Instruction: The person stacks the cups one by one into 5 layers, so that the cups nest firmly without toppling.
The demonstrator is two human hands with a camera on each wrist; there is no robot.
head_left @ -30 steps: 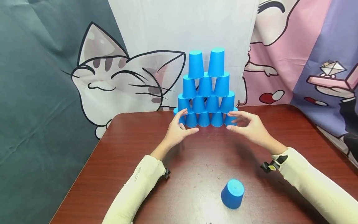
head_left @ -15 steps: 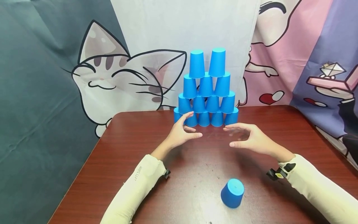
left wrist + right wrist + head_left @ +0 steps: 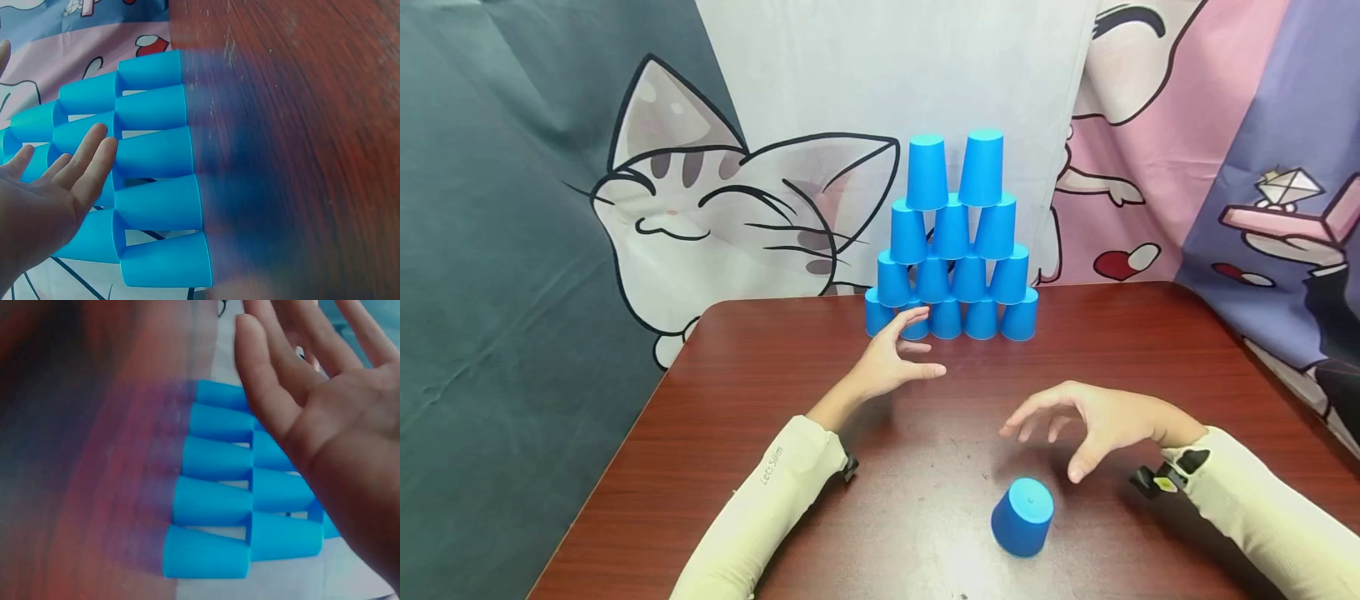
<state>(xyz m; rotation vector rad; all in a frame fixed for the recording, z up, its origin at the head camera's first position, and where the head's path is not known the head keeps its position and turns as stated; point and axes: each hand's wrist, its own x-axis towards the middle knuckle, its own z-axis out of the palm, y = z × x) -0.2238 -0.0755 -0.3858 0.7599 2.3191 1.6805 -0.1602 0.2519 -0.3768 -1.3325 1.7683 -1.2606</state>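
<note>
At the back of the table stands a pyramid of upside-down blue cups, with two cups side by side in its top row. One more blue cup stands upside down by itself near the front. My left hand hovers before the lower left of the pyramid, thumb and fingers spread, holding nothing. Over the table to the right, my right hand hangs just above and behind the single cup, fingers loosely bent and apart from it. Both wrist views show pyramid cups beyond the bare hands.
The brown wooden table carries everything. Close behind the pyramid hangs a printed cloth with a cartoon cat. Dark wrist cameras are strapped over both pale sleeves.
My right hand has drawn back from the pyramid toward the single cup, its fingers tipping downward. The left hand has shifted slightly right and nearer. The cups stay where they were.
</note>
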